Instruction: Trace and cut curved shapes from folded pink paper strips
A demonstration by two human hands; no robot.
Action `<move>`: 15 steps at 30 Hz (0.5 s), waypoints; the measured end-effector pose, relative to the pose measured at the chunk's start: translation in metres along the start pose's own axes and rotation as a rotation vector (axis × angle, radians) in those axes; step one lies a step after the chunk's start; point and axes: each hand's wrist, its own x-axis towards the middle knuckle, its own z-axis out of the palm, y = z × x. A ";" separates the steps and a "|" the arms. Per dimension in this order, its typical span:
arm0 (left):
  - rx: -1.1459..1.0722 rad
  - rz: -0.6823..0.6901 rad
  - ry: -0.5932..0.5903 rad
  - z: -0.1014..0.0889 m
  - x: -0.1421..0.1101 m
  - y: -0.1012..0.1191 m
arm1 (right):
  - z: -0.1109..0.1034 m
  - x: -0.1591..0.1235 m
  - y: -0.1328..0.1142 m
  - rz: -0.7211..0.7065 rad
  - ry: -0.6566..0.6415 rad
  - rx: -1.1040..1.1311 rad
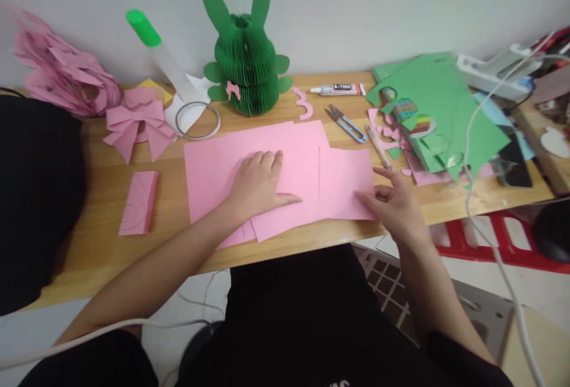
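Observation:
Several pink paper sheets [307, 167] lie overlapped on the wooden table [98, 238] in front of me. My left hand [258, 184] rests flat on the middle of the top sheet, fingers stretched out. My right hand [396, 200] touches the right edge of the pink sheets with its fingers spread; it holds nothing that I can see. A pen [379, 146] lies just beyond the right hand.
A green honeycomb paper rabbit [244, 60] stands at the back. Beside it: a glue stick [162, 54], tape ring [198, 120], pink bow [138, 123], glue tube [338, 89], snips [345, 123]. Green paper pile [440, 108] at right. Small pink stack [139, 202] at left.

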 end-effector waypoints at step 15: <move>-0.063 -0.013 -0.107 -0.016 -0.027 -0.007 | -0.011 0.005 0.000 -0.091 -0.120 0.253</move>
